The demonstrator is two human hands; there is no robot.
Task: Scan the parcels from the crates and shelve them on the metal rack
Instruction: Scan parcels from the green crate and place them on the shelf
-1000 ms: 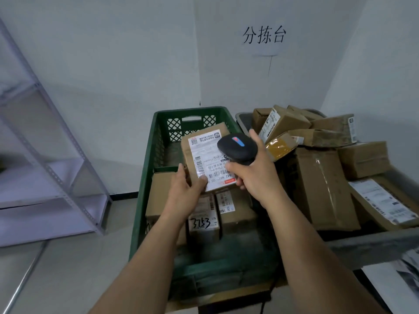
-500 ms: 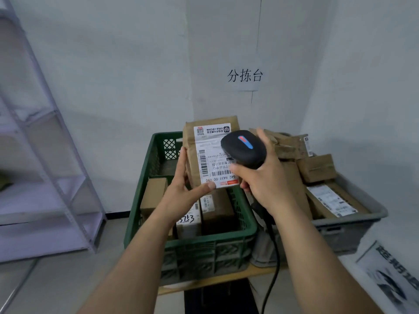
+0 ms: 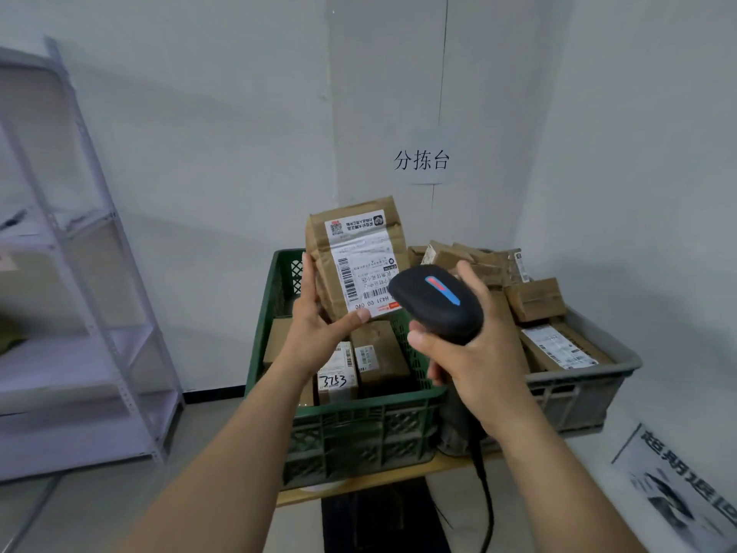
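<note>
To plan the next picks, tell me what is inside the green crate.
The green crate holds cardboard boxes: a box marked 3253, a labelled box beside it, a third box at left. The left hand and held parcel cover the back; the bottom is hidden.

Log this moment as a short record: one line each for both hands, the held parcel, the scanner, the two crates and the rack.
left hand: holds the brown parcel upright above the green crate, thumb on its lower front
right hand: grips the scanner in front of the parcel's label
brown parcel: label and barcodes face the camera
scanner: black, corded
green crate: holds more boxes, among them a box marked 3253
grey crate: right of the green one, piled with cardboard parcels
metal rack: at the left by the wall
</note>
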